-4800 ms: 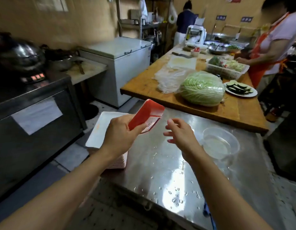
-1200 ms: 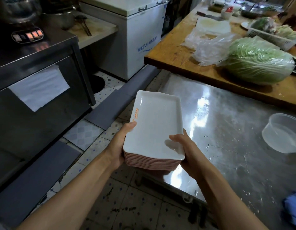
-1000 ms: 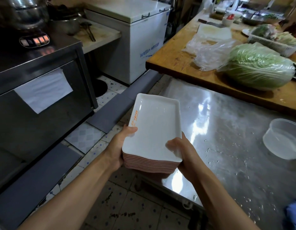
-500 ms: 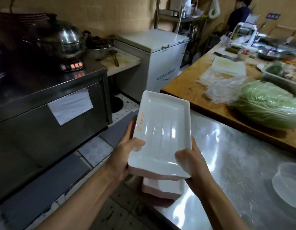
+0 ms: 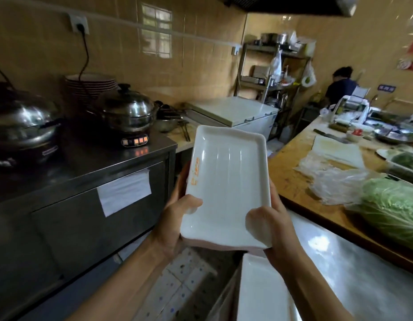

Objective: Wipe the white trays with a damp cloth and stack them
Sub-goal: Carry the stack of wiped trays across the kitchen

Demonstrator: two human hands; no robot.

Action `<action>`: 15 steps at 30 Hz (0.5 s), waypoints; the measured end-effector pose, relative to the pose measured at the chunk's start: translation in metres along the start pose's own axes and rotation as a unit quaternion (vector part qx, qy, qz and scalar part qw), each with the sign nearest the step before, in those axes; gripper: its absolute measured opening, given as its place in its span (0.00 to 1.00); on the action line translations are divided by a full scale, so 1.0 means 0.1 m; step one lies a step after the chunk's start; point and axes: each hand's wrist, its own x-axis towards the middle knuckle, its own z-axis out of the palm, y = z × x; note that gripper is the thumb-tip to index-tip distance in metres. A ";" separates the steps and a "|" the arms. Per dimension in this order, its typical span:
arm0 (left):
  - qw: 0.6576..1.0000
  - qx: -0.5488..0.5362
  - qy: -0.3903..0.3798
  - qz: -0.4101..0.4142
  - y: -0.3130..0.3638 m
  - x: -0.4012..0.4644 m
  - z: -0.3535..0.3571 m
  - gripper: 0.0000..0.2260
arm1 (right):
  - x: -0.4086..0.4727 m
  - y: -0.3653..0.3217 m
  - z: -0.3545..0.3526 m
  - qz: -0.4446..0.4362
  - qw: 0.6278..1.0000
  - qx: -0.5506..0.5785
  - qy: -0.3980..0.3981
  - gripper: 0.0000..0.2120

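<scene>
White trays [image 5: 226, 186] gripped between left hand [image 5: 175, 218], right hand [image 5: 270, 223]; thumbs on top.

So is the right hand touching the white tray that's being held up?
Touching. In the head view the right hand grips the held tray at its near right corner, thumb over the rim.

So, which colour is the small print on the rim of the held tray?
Orange, along the left rim of the white tray; the head view shows it.
</scene>
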 end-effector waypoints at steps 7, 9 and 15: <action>0.999 0.007 -0.028 0.031 0.32 0.72 -0.94 0.31 | 0.84 0.09 0.77 -0.061 0.998 -0.007 0.027 0.35; 0.999 0.021 -0.039 0.032 0.40 0.95 -1.21 0.30 | 1.08 0.14 0.99 -0.064 0.997 -0.003 0.041 0.35; 0.996 0.039 -0.069 0.036 0.52 1.60 -1.76 0.31 | 1.74 0.29 1.34 -0.050 0.996 0.016 0.077 0.36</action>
